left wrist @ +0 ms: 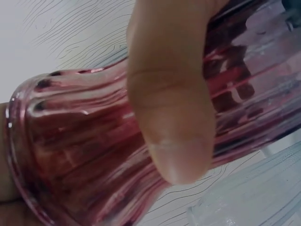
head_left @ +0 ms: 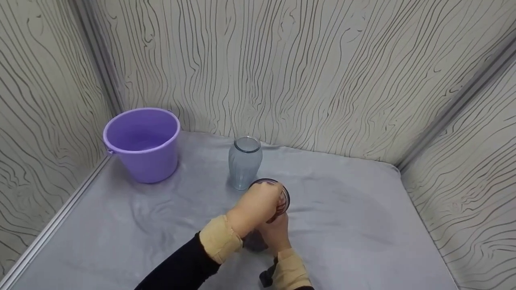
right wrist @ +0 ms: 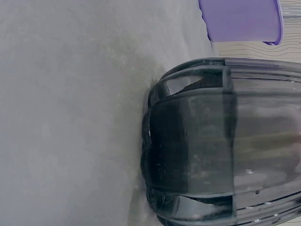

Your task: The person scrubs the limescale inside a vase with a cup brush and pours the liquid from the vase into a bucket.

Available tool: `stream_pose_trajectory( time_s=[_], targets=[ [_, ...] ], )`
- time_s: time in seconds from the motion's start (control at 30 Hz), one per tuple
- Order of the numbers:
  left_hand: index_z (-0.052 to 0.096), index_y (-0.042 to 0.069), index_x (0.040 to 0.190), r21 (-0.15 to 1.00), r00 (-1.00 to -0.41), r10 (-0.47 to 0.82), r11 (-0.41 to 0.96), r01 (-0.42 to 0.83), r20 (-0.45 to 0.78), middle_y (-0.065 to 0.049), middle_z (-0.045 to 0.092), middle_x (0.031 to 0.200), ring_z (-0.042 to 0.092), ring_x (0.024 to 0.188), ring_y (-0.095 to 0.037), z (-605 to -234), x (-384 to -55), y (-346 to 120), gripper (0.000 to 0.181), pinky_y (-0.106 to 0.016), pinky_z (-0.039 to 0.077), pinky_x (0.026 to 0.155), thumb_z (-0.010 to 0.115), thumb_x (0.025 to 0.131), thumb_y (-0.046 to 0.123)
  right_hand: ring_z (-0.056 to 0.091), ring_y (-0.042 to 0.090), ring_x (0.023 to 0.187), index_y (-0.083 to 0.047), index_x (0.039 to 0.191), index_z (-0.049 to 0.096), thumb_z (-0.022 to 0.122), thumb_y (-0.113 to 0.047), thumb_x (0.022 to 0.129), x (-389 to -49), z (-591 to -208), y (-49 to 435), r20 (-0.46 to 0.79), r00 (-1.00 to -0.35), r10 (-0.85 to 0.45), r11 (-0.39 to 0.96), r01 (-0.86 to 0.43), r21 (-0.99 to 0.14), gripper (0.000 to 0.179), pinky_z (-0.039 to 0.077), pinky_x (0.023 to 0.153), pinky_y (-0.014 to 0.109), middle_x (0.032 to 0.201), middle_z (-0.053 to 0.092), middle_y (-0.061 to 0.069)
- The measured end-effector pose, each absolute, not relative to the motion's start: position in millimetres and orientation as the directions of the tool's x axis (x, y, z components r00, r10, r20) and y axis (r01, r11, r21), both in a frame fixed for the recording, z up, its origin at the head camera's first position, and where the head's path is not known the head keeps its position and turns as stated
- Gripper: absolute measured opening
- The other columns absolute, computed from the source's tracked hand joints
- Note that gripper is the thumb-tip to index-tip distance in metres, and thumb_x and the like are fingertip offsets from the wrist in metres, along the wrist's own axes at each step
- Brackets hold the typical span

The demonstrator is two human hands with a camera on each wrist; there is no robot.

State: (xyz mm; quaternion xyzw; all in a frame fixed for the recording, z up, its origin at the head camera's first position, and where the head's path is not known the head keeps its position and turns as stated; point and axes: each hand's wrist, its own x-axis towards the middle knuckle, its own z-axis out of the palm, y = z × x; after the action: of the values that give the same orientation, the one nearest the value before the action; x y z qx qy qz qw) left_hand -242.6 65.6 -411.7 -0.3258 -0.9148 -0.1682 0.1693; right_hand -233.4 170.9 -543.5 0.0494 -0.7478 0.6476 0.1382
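Both hands are on a ribbed purple-pink glass vase. At its top, the left hand grips it and covers much of the mouth in the head view. Across the fluted neck of the vase lies a finger in the left wrist view, close to the flared rim. Lower down, the right hand holds the vase's side, partly hidden behind the left arm. The thick dark base of the vase fills the right wrist view, right at the grey cloth.
A pale blue clear glass vase stands upright just beyond the hands. To the far left is a purple bucket near the corner. Patterned wall panels enclose the cloth-covered table on three sides.
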Motion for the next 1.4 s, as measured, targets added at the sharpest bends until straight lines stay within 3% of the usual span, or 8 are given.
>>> stream_pose_trajectory(
  time_s=[0.47, 0.77, 1.0, 1.17, 1.4],
  targets=[
    [0.058, 0.005, 0.086, 0.302, -0.73, 0.539, 0.676, 0.672, 0.42, -0.008, 0.066, 0.073, 0.071, 0.072, -0.027, -412.3, -244.6, 60.7, 0.013, -0.036, 0.057, 0.06, 0.067, 0.095, 0.008, 0.064, 0.011, 0.1, 0.007, 0.128, 0.052, 0.08, -0.004, 0.078, -232.4, -543.2, 170.2, 0.29, -0.954, 0.081, 0.11, -0.281, -0.953, 0.058, 0.054, 0.089, 0.029, 0.114, 0.065, 0.012],
    [0.053, 0.005, 0.084, 0.395, -0.742, 0.488, 0.636, 0.663, 0.46, -0.007, 0.062, 0.071, 0.069, 0.07, -0.025, -414.9, -242.1, 59.3, 0.017, -0.033, 0.055, 0.058, 0.064, 0.097, 0.002, 0.057, 0.009, 0.075, 0.007, 0.109, 0.057, 0.074, -0.001, 0.08, -233.6, -542.8, 169.2, 0.353, -0.933, 0.071, 0.146, -0.34, -0.929, 0.035, 0.05, 0.068, 0.026, 0.088, 0.06, 0.0],
    [0.055, 0.005, 0.088, 0.286, -0.717, 0.489, 0.687, 0.668, 0.497, -0.005, 0.064, 0.072, 0.07, 0.072, -0.023, -415.1, -237.2, 64.7, 0.012, -0.034, 0.056, 0.062, 0.061, 0.091, -0.005, 0.061, 0.011, 0.092, 0.008, 0.121, 0.054, 0.077, -0.005, 0.078, -234.9, -543.9, 171.0, 0.346, -0.935, 0.078, 0.208, -0.324, -0.923, 0.051, 0.052, 0.085, 0.029, 0.105, 0.065, 0.009],
    [0.062, 0.004, 0.096, 0.16, -0.707, 0.519, 0.741, 0.652, 0.481, -0.006, 0.069, 0.078, 0.072, 0.076, -0.024, -411.3, -235.6, 67.9, 0.012, -0.035, 0.058, 0.068, 0.063, 0.088, -0.005, 0.061, 0.012, 0.093, 0.007, 0.12, 0.055, 0.077, -0.007, 0.078, -236.2, -542.3, 171.2, 0.385, -0.919, 0.089, 0.245, -0.354, -0.902, 0.049, 0.052, 0.086, 0.031, 0.105, 0.066, 0.009],
    [0.063, 0.006, 0.088, 0.153, -0.712, 0.586, 0.721, 0.676, 0.387, -0.005, 0.068, 0.077, 0.071, 0.076, -0.023, -408.7, -242.0, 65.2, 0.008, -0.033, 0.058, 0.067, 0.065, 0.089, -0.001, 0.062, 0.014, 0.098, 0.007, 0.125, 0.051, 0.079, -0.007, 0.077, -233.3, -543.1, 170.7, 0.313, -0.945, 0.093, 0.166, -0.295, -0.941, 0.057, 0.053, 0.09, 0.03, 0.111, 0.064, 0.011]
  ],
)
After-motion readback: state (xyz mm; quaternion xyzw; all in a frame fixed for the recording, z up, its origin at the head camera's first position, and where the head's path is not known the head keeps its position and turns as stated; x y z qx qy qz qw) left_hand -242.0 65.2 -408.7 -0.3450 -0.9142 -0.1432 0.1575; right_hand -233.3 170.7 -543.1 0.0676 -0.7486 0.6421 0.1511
